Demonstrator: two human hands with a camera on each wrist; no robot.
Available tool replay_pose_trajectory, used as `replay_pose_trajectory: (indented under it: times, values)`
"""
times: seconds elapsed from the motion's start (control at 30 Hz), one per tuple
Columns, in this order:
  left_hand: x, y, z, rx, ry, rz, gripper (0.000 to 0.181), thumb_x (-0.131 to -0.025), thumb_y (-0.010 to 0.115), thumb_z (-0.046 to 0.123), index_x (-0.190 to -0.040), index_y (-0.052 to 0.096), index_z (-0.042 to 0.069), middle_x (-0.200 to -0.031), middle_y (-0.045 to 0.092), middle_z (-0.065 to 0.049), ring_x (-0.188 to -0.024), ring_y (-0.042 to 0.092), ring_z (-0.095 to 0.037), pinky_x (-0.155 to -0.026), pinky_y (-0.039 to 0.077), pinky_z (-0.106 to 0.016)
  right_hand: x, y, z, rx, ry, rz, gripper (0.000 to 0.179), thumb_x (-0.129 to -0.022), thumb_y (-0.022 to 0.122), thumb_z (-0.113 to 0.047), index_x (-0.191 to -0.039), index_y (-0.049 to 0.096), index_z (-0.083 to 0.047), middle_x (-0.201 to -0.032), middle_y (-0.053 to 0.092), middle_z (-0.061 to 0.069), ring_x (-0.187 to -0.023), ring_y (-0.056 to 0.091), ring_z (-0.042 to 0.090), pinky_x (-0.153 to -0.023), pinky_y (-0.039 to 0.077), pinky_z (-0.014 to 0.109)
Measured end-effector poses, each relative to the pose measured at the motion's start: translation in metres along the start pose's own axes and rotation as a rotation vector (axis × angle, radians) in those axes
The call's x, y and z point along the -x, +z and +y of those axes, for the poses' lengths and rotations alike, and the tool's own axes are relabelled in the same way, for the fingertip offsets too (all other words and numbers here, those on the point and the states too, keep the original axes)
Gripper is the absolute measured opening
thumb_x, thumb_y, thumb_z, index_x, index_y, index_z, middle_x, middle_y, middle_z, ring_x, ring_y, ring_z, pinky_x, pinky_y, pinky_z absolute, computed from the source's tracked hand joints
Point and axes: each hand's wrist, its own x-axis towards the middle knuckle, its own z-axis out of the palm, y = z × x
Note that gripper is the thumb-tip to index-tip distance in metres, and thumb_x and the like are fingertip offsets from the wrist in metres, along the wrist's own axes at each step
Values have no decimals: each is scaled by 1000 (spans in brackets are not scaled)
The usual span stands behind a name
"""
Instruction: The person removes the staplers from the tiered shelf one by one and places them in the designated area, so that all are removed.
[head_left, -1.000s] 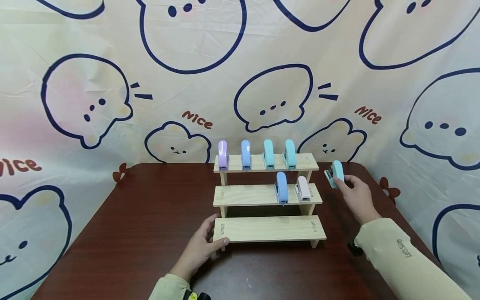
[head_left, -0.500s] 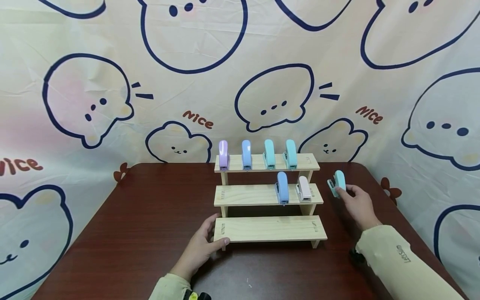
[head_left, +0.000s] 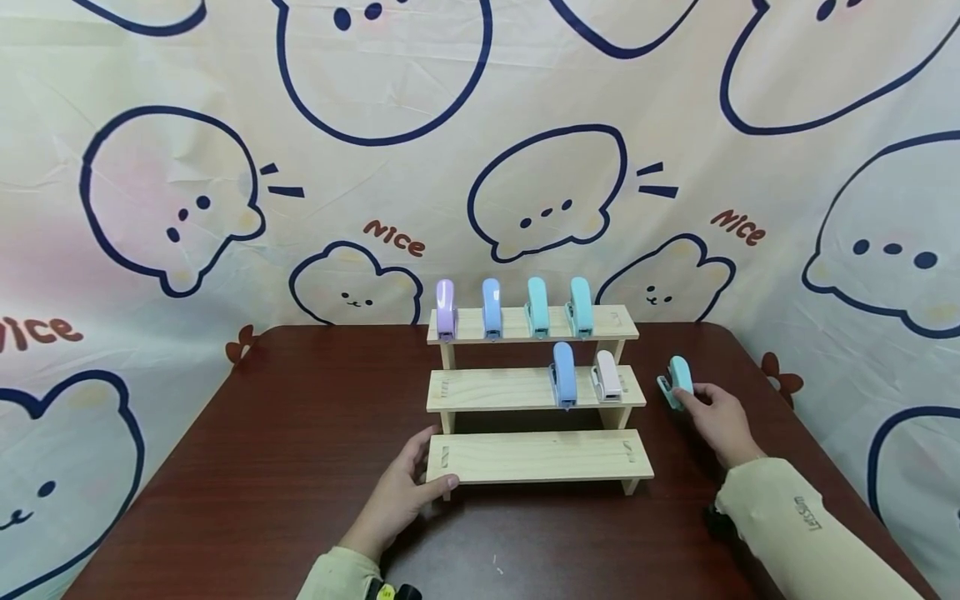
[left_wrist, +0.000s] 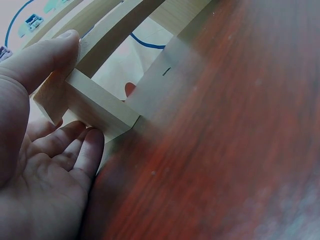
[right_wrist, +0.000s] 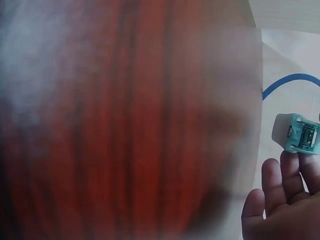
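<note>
A teal stapler [head_left: 679, 380] is pinched between the thumb and fingers of my right hand [head_left: 722, 421], low over the table to the right of the rack. In the right wrist view the stapler [right_wrist: 300, 134] shows end-on above the fingertips. My left hand [head_left: 401, 492] grips the front left corner of the three-step wooden rack [head_left: 540, 458]. Its thumb lies on the lowest board, and its fingers curl by the side leg [left_wrist: 100, 107]. On the top board stand a purple stapler [head_left: 446, 308], a blue stapler [head_left: 491, 308] and two teal ones.
A larger blue stapler [head_left: 564, 375] and a pale pink stapler [head_left: 606, 377] stand on the right half of the middle board. Dark reddish wood makes up the table [head_left: 262, 467]. A printed cloth [head_left: 375, 183] hangs close behind its far edge.
My right hand has come down and slightly toward me with the teal stapler, from beside the top board to beside the middle one. The left hand stays on the rack.
</note>
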Motion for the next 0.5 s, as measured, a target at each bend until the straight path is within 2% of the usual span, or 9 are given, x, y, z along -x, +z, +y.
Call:
replay_pose_trajectory:
  times: [0.23, 0.5]
  values:
    - [-1, 0, 1, 4, -3, -3, 82, -83, 82, 7, -152, 38, 4, -141, 55, -15, -112, 58, -24, -87, 47, -31, -1, 1, 5, -19, 11, -11, 82, -99, 49, -59, -145, 41, 7, -140, 44, 30, -112, 49, 36, -85, 46, 40]
    - [-1, 0, 0, -10, -13, -6, 83, -83, 83, 10, -152, 38, 6, -141, 54, -15, -113, 58, -25, -89, 47, -33, -1, 3, 14, 24, 11, -24, 78, -101, 50, -54, -145, 41, 10, -139, 45, 31, -112, 48, 38, -88, 46, 45]
